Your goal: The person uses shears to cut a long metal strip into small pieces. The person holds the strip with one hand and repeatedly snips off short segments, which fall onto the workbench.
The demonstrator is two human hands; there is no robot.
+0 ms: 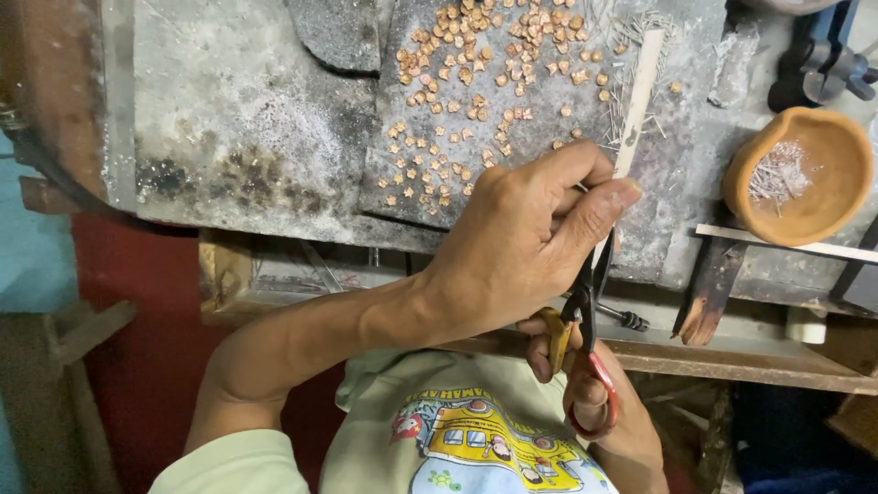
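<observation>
A left hand [526,242] is reaching in from the lower left, its fingers [599,209] pinched together on a thin pale strip [637,96] whose long axis is running steeply up and slightly right across the scorched grey worktop [238,119]. Just below that hand, the right hand [594,402] is gripping small shears [585,352] with a yellow and a red handle, blades pointing up at the strip's lower end. Left of the strip, tiny coppery star-shaped pieces [476,82] are lying scattered; right of it, a round clay bowl [800,174] is holding fine wire clippings.
</observation>
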